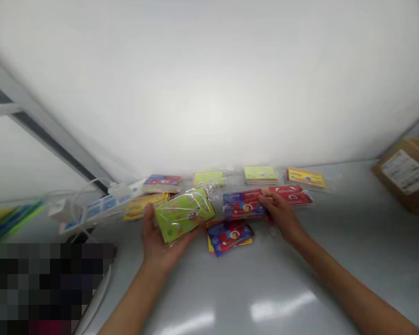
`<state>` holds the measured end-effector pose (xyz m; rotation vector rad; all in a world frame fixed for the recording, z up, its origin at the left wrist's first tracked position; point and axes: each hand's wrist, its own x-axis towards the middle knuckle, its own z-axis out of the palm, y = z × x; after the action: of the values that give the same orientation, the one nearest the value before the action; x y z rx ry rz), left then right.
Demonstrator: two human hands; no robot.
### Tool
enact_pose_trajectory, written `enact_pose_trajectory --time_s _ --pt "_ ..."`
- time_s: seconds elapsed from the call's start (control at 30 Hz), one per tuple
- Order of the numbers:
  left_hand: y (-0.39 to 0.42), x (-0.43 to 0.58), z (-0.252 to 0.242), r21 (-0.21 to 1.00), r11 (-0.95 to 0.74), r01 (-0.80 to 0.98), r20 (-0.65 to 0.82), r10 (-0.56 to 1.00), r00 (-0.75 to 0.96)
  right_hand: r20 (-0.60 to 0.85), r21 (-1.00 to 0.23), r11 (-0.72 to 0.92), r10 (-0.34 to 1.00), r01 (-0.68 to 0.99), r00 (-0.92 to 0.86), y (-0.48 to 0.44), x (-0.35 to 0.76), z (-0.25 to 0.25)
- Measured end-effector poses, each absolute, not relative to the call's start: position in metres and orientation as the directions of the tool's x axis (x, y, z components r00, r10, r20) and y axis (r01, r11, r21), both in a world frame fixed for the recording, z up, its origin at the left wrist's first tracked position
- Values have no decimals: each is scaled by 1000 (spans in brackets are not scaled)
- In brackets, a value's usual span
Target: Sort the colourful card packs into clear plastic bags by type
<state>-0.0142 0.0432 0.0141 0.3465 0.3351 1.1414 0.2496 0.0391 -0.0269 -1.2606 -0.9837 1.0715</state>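
Note:
My left hand (162, 239) is closed around a yellow-green pack of cards (183, 214) in clear plastic, thumb across its front. At the right edge of a purple-and-red card pack (242, 204), my right hand (278, 211) grips with thumb and fingers; whether the pack is off the table cannot be told. A red pack (291, 194) lies just behind that hand. Between the hands, nearer to me, purple-and-red cards (230, 236) rest over yellow ones (210, 244). Beside my left hand lies a yellow pack (143, 205).
Along the wall stand a purple-red stack (163, 182), two yellow-green stacks (208, 178) (260, 173) and a yellow-orange pack (306, 177). A power strip (101, 207) with white cables is on the left. A cardboard box (407, 174) stands at the right on the grey table (251, 284).

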Motion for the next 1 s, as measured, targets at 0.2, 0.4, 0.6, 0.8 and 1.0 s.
enact_pose_trajectory --time_s 0.2,0.4,0.6,0.8,1.0 --pt "42 -12 15 431 416 -801 -152 908 390 94 -964 185 907 -188 411 38 253 -15" --pt "41 -10 13 434 437 -788 -185 899 396 120 -962 201 921 -186 371 32 243 -14" --pt "43 -10 11 430 430 -794 -154 901 405 247 -896 399 813 -195 528 34 251 -11" --pt "41 -10 14 432 456 -778 -113 883 456 208 -948 290 875 -131 437 30 246 -13" --pt "41 -12 12 449 483 -752 -86 861 501 125 -972 180 941 -150 315 32 241 -19"
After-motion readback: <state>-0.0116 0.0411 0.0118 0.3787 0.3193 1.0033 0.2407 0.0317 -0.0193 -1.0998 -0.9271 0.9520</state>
